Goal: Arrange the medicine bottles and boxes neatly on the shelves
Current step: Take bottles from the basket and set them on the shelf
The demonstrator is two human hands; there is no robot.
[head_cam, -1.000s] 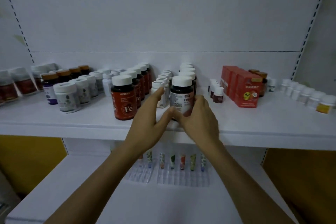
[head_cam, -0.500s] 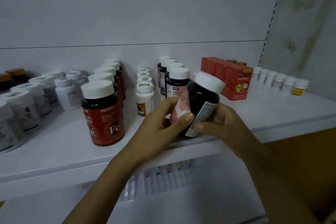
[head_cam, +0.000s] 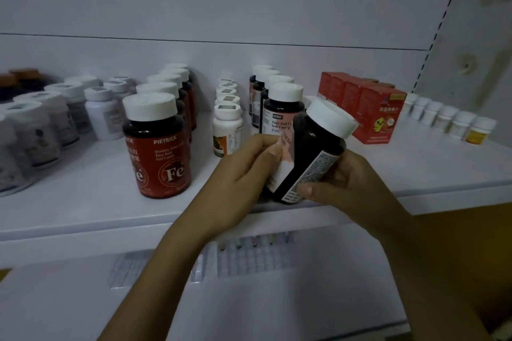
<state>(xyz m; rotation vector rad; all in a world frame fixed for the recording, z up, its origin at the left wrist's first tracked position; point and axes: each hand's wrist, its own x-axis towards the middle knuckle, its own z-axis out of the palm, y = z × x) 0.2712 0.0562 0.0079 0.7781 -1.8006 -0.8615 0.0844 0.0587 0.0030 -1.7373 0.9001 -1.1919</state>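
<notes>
Dark bottle (head_cam: 313, 158) tilted between both hands (head_cam: 299, 174)

**Rows on the Upper Shelf, One Bottle Held at Its Front Edge**

On the upper shelf (head_cam: 83, 202), rows of bottles ran from front edge to back wall. The Fe bottle (head_cam: 157, 147) headed its row near the front edge, left of middle. Right of it stood the small-bottle row (head_cam: 227, 119), then the Four Red row (head_cam: 279, 108). The boxes (head_cam: 363, 108) stood further right, and the tiny bottles (head_cam: 448, 122) ran toward the right end. The held bottle (head_cam: 313, 158) tilted rightward over the front edge, between the left hand (head_cam: 243, 174) and right hand (head_cam: 352, 188). Blister packs (head_cam: 249, 257) lay on the lower shelf (head_cam: 69, 307), beneath.
</notes>
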